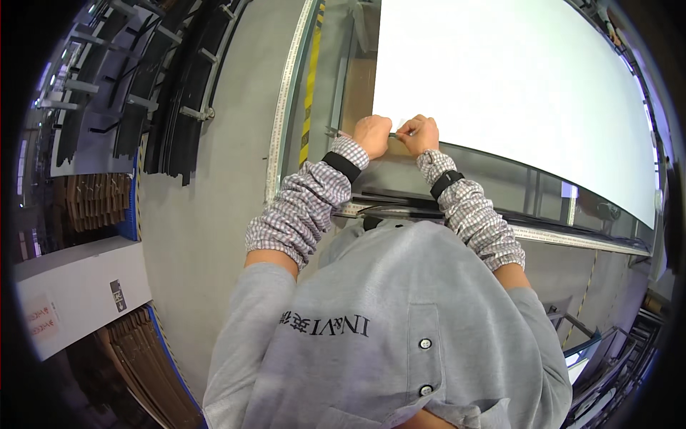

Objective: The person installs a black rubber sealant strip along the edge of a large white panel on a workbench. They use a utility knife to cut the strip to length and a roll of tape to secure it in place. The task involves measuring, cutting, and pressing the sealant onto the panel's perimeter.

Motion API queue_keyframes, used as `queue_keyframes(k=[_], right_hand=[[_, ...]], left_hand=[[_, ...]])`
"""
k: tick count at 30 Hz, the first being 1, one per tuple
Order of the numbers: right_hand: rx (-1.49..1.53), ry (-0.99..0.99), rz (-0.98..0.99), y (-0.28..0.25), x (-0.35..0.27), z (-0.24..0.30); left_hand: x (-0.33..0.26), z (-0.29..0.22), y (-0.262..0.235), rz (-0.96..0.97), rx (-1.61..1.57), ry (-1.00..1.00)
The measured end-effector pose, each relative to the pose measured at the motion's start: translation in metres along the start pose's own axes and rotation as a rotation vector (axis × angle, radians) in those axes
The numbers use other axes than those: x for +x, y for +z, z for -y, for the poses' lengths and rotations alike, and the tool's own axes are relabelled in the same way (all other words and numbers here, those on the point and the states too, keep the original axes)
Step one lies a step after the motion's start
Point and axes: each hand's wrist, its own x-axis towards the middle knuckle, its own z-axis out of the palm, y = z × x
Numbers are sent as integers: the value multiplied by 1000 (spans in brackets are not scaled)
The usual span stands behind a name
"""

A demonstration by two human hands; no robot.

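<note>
My left hand [372,136] is closed around a slim metal tool [334,132], whose forked end sticks out on the hand's left side. The fist hides the rest of it. Between the hands shows a short dark grey bar [394,135], and my right hand [420,136] pinches its right end with fingertips. Whether bar and tool are one piece cannot be told. Both hands are at the lower left corner of a large white panel [514,79], above a metal-framed table [493,163].
White measuring strips [284,107] run along the table's left and near edges. Far left stands a rack [179,114] with long dark profiles. Below it are a white box [82,286] and stacked brown cardboard [139,357]. Metal frames [614,372] lie at the lower right.
</note>
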Motion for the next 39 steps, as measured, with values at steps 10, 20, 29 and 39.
queue_keyframes(k=[10,20,29,39], right_hand=[[345,-7,217,-20,6,-32],[72,-128,161,-16,-3,-17],[64,-121,152,-12,-3,-20],[80,-118,139,-14,-2,-16]], left_hand=[[15,16,-29,86,-307,-182],[5,34,-11,153,-434,-217],[12,41,-4,128,-329,-122],[9,29,-18,169,-337,-212]])
